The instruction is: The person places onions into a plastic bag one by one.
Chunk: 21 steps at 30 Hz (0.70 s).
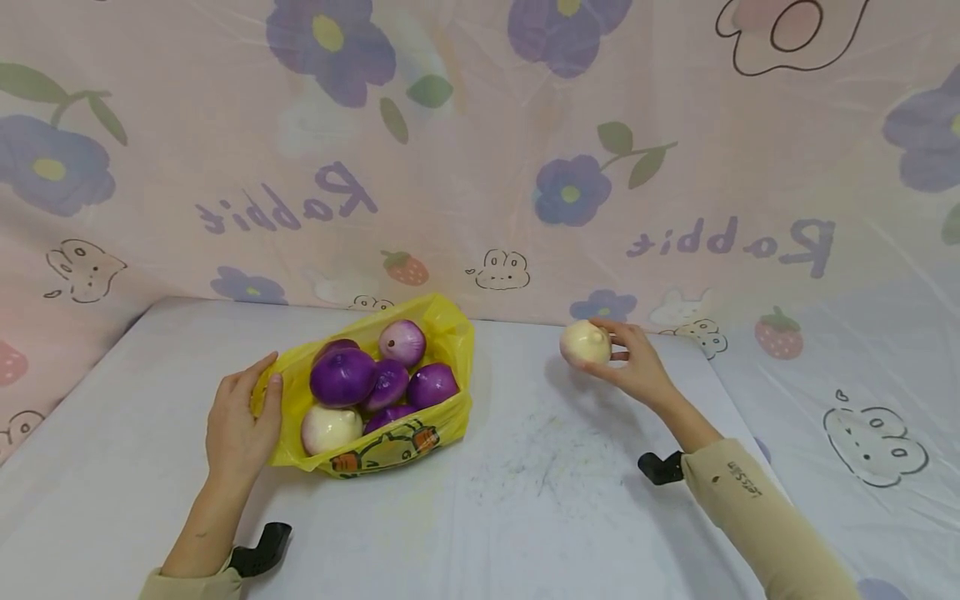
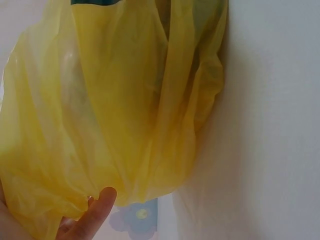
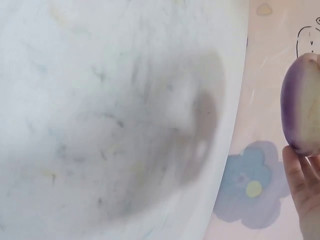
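Observation:
My left hand [image 1: 243,417] grips the left edge of a yellow plastic bag [image 1: 446,333], which lies with its mouth spread wide. In the left wrist view a fingertip [image 2: 106,196] presses at the gathered plastic [image 2: 135,125]. Several purple onions [image 1: 343,377] fill the bag, along with a pale peeled onion [image 1: 330,430] at its front left. To the right of the bag, my right hand [image 1: 633,362] holds another pale onion [image 1: 585,343] between thumb and fingers, above the table. The right wrist view shows a purple side on this onion [image 3: 295,107].
The white table [image 1: 517,533] bears dark smudges right of the bag. Behind it hangs a pink cloth [image 1: 450,200] printed with flowers and rabbits. A black camera mount [image 1: 262,550] sits at the left wrist, and a second mount [image 1: 660,468] at the right.

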Each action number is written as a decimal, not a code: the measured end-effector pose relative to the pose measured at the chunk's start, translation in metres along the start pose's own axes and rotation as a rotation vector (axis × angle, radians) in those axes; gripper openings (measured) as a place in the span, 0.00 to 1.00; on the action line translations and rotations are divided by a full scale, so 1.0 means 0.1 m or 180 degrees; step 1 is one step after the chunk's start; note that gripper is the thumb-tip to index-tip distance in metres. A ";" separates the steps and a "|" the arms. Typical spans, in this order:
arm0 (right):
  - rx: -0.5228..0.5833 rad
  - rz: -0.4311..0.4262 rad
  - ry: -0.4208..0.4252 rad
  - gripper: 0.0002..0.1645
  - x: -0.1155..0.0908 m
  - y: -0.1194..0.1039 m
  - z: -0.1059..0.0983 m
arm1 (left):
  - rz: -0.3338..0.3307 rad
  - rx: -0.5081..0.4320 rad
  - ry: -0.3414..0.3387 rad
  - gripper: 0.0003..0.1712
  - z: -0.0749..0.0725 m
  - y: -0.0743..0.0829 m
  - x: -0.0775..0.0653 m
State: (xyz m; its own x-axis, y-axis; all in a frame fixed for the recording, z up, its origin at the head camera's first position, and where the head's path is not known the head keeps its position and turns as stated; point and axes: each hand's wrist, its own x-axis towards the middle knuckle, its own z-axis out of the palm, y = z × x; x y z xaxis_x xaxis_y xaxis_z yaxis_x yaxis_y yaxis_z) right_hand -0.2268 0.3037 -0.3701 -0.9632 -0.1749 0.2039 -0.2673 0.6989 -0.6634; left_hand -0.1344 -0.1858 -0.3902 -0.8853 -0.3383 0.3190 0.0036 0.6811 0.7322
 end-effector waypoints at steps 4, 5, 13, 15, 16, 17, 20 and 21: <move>0.0053 -0.0053 -0.0032 0.44 0.03 -0.06 0.04 | 0.0004 -0.0007 0.0002 0.22 0.00 -0.01 0.00; 0.0071 -0.0066 -0.0039 0.44 0.03 -0.07 0.05 | 0.0001 -0.0010 0.0000 0.22 0.00 -0.01 0.00; 0.0163 -0.0167 -0.0068 0.44 0.07 -0.20 0.11 | 0.0013 -0.0022 0.0003 0.22 0.00 -0.02 0.00; 0.0173 -0.0230 -0.0065 0.45 0.08 -0.22 0.13 | 0.0008 -0.0023 -0.0002 0.22 0.00 -0.02 0.00; 0.0178 -0.0246 -0.0066 0.45 0.09 -0.23 0.14 | 0.0004 -0.0020 -0.0004 0.22 0.00 -0.02 0.00; 0.0186 -0.0264 -0.0067 0.45 0.09 -0.25 0.15 | 0.0000 -0.0018 -0.0005 0.22 0.00 -0.02 0.00; 0.0208 -0.0292 -0.0087 0.45 0.10 -0.28 0.18 | 0.0003 -0.0020 -0.0003 0.22 0.00 -0.03 0.00; 0.0217 -0.0292 -0.0092 0.45 0.11 -0.29 0.20 | 0.0004 -0.0018 -0.0001 0.22 0.00 -0.03 0.00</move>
State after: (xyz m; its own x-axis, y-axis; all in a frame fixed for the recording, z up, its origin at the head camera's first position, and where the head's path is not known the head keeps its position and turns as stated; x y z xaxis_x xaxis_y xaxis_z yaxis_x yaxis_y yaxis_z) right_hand -0.2299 0.2682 -0.3629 -0.9347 -0.2566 0.2458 -0.3546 0.6303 -0.6906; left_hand -0.1343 -0.1878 -0.3922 -0.8855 -0.3372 0.3197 0.0073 0.6779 0.7351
